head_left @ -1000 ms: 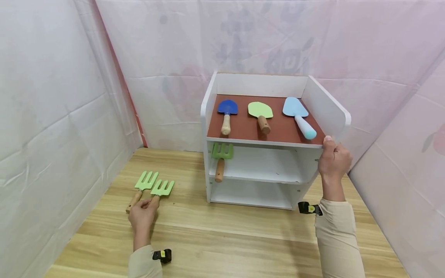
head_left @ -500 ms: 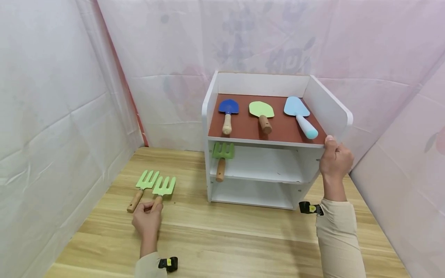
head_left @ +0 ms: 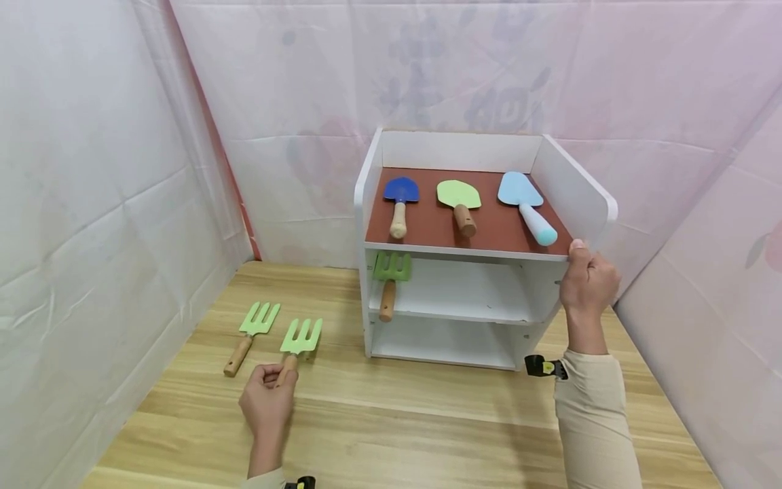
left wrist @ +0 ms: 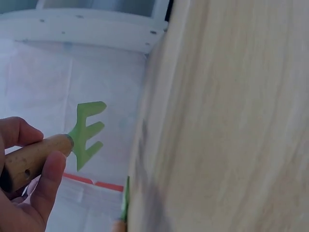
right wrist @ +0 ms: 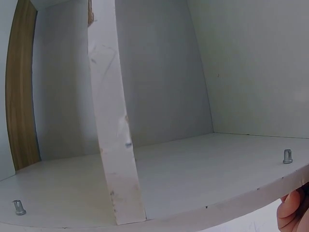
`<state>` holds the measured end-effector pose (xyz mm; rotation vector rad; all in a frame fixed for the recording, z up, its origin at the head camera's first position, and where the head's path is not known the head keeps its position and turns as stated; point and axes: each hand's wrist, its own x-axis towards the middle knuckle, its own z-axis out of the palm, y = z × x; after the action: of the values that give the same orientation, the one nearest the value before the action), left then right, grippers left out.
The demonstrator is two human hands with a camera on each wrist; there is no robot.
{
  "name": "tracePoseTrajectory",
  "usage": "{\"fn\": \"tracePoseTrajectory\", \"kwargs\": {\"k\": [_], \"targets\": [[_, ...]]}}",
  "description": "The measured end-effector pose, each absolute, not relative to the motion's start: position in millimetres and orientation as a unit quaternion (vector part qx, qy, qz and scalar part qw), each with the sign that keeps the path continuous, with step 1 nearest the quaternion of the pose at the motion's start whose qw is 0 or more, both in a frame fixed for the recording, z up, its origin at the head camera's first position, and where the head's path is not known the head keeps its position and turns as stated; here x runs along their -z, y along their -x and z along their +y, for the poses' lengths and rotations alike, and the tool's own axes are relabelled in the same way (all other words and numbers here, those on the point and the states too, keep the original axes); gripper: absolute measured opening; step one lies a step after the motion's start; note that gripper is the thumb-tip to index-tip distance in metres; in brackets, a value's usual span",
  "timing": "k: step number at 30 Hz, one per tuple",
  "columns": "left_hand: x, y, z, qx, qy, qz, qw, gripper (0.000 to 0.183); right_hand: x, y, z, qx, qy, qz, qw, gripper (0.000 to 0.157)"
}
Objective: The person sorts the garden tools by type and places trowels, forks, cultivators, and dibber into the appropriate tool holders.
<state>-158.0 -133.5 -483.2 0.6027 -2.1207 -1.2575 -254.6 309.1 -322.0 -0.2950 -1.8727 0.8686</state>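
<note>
My left hand [head_left: 269, 401] grips the wooden handle of a green hand fork [head_left: 301, 335]; in the left wrist view the fork [left wrist: 87, 135] is raised off the table, thumb and fingers around its handle [left wrist: 36, 159]. A second green hand fork [head_left: 259, 319] lies on the table to its left. My right hand [head_left: 589, 282] grips the front right corner of a white shelf unit [head_left: 470, 250], thumb on top. A third green fork [head_left: 387, 299] lies on the middle shelf's left end, its handle jutting over the front edge.
On the unit's brown top [head_left: 427, 227] lie a blue trowel [head_left: 401, 190], a green trowel [head_left: 458, 194] and a light blue trowel [head_left: 519, 189]. The lower shelf [head_left: 440, 343] is below. Wooden table [head_left: 397, 435] spreads in front; white cloth walls [head_left: 293, 81] surround it.
My left hand has moved right and toward me with the fork, lifting it away from the fork lying on the table. The right hand stays on the shelf corner.
</note>
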Motion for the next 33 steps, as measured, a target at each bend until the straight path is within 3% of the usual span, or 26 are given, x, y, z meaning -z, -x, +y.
{"fn": "tracePoseTrajectory", "kwargs": {"k": [18,33], "targets": [[451.2,132.9,-122.2,0.452,-0.167,-0.812,0.327,0.011,321.4,255.3,311.0,-0.350,0.116,-0.780,0.506,0.044],[424.0,116.1,-113.0,0.452,-0.085,-0.795,0.396,0.016,320.6,254.4,310.6,-0.352,0.111,-0.776,0.511,0.043]]}}
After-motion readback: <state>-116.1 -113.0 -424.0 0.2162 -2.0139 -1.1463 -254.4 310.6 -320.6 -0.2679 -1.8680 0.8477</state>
